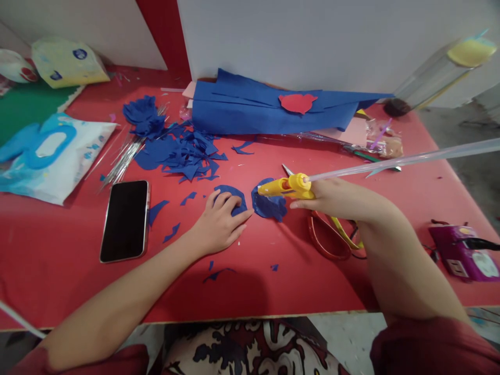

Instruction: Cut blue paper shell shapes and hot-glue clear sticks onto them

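Observation:
My right hand (332,199) is closed round a yellow glue gun (285,187), with a long clear glue stick (375,165) out of its back. The gun's nozzle is at a dark blue piece (269,207) that has a shiny line along its left part. Just left of it, my left hand (224,216) rests with fingers spread and slightly bent on another blue piece (238,195), partly hidden under the fingers. Red and yellow handled scissors (328,242) lie below my right hand.
A phone (125,221), wipes pack (58,151), metal wires (124,162) and blue scraps (187,153) are at the left. Blue sheets (242,112) with a red cutout (298,103) lie at the back. A purple box (463,252) and a clear cylinder (433,75) are at the right.

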Demonstrator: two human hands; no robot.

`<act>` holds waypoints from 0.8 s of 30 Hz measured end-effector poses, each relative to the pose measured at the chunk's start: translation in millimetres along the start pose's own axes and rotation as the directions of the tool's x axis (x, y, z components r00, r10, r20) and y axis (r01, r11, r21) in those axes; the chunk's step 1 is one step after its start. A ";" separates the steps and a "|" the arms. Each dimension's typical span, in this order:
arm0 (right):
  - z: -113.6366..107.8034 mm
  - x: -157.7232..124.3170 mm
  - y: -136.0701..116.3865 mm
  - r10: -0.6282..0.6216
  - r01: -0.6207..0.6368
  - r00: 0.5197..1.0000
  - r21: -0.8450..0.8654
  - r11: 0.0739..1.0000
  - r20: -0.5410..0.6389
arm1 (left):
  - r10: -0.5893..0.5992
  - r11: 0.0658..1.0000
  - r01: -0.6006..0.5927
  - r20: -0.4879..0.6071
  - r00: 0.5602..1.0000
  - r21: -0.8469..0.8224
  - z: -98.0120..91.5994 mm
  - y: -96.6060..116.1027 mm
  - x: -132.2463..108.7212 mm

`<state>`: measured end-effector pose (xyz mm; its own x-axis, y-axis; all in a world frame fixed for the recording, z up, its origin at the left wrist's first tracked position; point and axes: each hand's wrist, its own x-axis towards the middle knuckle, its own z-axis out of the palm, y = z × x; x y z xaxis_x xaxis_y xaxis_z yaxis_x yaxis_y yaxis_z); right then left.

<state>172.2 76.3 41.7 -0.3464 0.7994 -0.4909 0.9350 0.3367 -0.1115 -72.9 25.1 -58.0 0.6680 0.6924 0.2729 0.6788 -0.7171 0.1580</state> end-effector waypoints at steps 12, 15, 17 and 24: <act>7.8 7.7 4.0 -0.023 0.083 0.956 0.192 0.978 -0.294 | -0.022 1.000 0.022 -0.006 1.000 -0.013 -0.9 2.0 0.2; 4.9 6.0 6.0 0.047 0.061 0.932 0.285 0.957 -0.359 | -0.112 0.994 0.112 -0.054 0.992 -0.001 -1.2 2.3 -0.3; 3.8 5.7 8.1 0.110 0.037 0.911 0.344 0.938 -0.397 | -0.208 0.978 0.206 -0.076 0.975 -0.028 -0.8 1.5 -0.8; 0.4 11.7 23.0 0.312 -0.058 0.917 0.692 0.719 -0.248 | -0.436 0.897 0.429 -0.056 0.898 -0.109 5.9 -6.6 -3.2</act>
<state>189.6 93.2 33.0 -0.0445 0.9616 -0.2707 0.7451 -0.1485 -0.6502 -77.8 28.0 -65.5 0.2866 0.9302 0.2291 0.8621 -0.3547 0.3617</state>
